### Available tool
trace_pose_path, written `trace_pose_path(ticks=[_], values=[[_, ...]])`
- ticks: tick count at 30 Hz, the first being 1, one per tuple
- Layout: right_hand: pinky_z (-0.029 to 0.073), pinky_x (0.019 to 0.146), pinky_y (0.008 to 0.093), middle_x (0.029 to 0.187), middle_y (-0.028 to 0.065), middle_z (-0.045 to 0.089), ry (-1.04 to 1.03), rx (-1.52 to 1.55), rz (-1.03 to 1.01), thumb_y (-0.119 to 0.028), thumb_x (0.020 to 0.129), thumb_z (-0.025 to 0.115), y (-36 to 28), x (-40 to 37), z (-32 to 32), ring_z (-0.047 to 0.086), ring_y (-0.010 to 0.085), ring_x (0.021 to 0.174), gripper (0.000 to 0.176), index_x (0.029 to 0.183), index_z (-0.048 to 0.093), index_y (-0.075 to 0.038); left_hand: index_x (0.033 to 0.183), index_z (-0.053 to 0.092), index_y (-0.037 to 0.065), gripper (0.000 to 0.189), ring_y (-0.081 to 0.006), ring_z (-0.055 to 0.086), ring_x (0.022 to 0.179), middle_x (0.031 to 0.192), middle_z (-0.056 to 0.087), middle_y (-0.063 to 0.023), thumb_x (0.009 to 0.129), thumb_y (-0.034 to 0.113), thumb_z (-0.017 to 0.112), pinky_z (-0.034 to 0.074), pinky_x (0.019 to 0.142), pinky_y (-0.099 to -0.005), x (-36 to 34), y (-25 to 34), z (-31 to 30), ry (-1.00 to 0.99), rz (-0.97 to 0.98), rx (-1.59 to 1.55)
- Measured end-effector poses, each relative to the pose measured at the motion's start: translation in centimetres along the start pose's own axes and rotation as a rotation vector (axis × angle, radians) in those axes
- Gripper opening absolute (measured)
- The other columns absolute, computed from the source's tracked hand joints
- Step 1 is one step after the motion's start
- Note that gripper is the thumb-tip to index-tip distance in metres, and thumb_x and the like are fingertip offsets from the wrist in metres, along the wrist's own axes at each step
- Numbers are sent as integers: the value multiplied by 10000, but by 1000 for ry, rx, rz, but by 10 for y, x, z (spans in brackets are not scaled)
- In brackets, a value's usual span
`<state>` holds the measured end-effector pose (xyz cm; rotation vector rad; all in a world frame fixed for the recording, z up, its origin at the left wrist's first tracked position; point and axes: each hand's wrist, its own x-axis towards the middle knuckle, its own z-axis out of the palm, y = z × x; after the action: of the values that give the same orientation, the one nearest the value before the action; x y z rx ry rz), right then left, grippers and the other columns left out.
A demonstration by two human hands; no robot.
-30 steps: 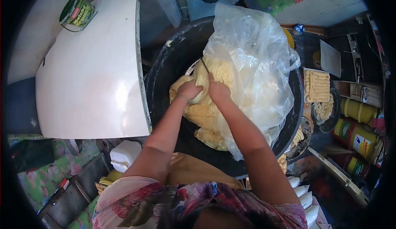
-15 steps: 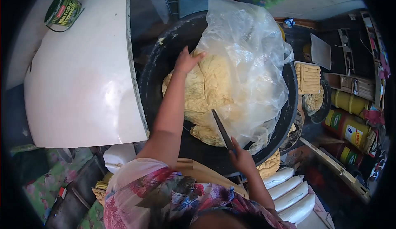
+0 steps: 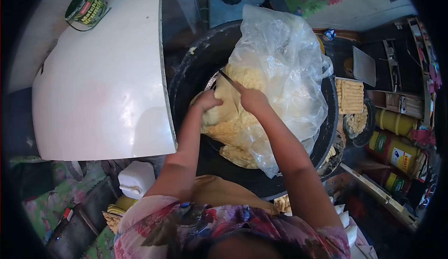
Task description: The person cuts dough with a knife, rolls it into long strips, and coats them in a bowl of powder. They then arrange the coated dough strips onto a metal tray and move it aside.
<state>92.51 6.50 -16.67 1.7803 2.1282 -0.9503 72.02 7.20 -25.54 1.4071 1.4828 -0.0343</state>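
The right hand (image 3: 254,101) has its fingers wrapped around the handle of a knife (image 3: 228,79), whose blade runs forward and leftward from them, over the pale yellow dough (image 3: 228,123). The left hand (image 3: 208,101) is just beside, on the dough's left flank: its thumb lies on the surface, pointing toward the knife side, while the other fingers are mostly hidden, so I cannot tell how tightly they close.

The dough lies beneath and between both hands, spreading toward the body, inside a black tub (image 3: 201,49) whose rim curves around them. To the right of the knife fingers, a clear plastic sheet (image 3: 291,79) drapes over much of the mass.

Good handling here likely means keeping the left thumb well clear of the blade's line, steadying the soft dough with a firm palm, and drawing the knife in long, even strokes. The plastic, close beside the right knuckles, could snag, so the edge should stay angled away from it.
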Motion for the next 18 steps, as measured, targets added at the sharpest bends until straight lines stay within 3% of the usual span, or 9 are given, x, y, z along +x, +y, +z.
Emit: trace_pose_path(ticks=[5, 8, 10, 11, 14, 15, 17, 18], values=[[510, 748, 435, 935, 201, 656, -6, -86, -7, -109, 869, 377, -11, 79, 68, 646, 346, 874, 589, 1437, 271, -218, 1060, 575, 18, 492, -322, 630, 888, 930, 657, -178, 666, 292, 686, 477, 803, -381, -44, -13, 14, 7, 100, 163], [502, 731, 450, 901, 216, 651, 33, 46, 99, -105, 865, 399, -9, 9, 90, 641, 362, 843, 619, 1451, 234, -217, 1026, 577, 36, 428, -329, 621, 920, 921, 655, -168, 678, 272, 659, 465, 817, -401, -95, -9, 12, -71, 68, 292], [492, 704, 474, 832, 224, 644, -162, 54, 161, -91, 855, 436, 0, -67, 91, 634, 373, 779, 673, 1465, 183, -216, 997, 576, 46, 389, -329, 618, 939, 908, 658, -152, 674, 251, 647, 461, 813, -422, -130, -16, 10, -75, 135, 417], [483, 654, 494, 761, 222, 632, -89, 54, 126, -76, 835, 469, 14, -108, 113, 620, 384, 687, 736, 1475, 136, -220, 1002, 574, 50, 389, -325, 619, 937, 899, 660, -145, 675, 249, 646, 463, 804, -426, -146, -20, 13, -95, 141, 461], [492, 689, 500, 806, 254, 635, -263, 59, 312, -85, 843, 466, 23, -204, 135, 633, 413, 728, 727, 1466, 150, -283, 1020, 566, 65, 384, -314, 622, 939, 906, 659, -139, 682, 233, 640, 476, 769, -431, -162, -20, 16, -167, 113, 581], [490, 707, 502, 820, 261, 634, -309, 50, 366, -90, 847, 463, 21, -224, 135, 633, 421, 745, 710, 1460, 172, -296, 1090, 561, 62, 475, -310, 623, 959, 953, 659, -154, 695, 300, 675, 477, 805, -415, -145, -27, 16, -205, 25, 474], [483, 711, 510, 809, 270, 627, -329, 131, 398, -107, 859, 456, 23, -242, 123, 623, 436, 748, 683, 1454, 186, -306, 1265, 469, 24, 760, -320, 598, 1048, 1203, 561, -216, 694, 465, 709, 477, 862, -392, -114, -12, -7, -210, 69, -4], [480, 713, 514, 803, 275, 623, -344, 173, 412, -115, 865, 452, 24, -250, 116, 618, 444, 749, 670, 1451, 194, -310, 1328, 383, 3, 913, -326, 547, 1124, 1306, 450, -240, 666, 540, 712, 451, 915, -382, -102, 8, -11, 64, 61, 24]])
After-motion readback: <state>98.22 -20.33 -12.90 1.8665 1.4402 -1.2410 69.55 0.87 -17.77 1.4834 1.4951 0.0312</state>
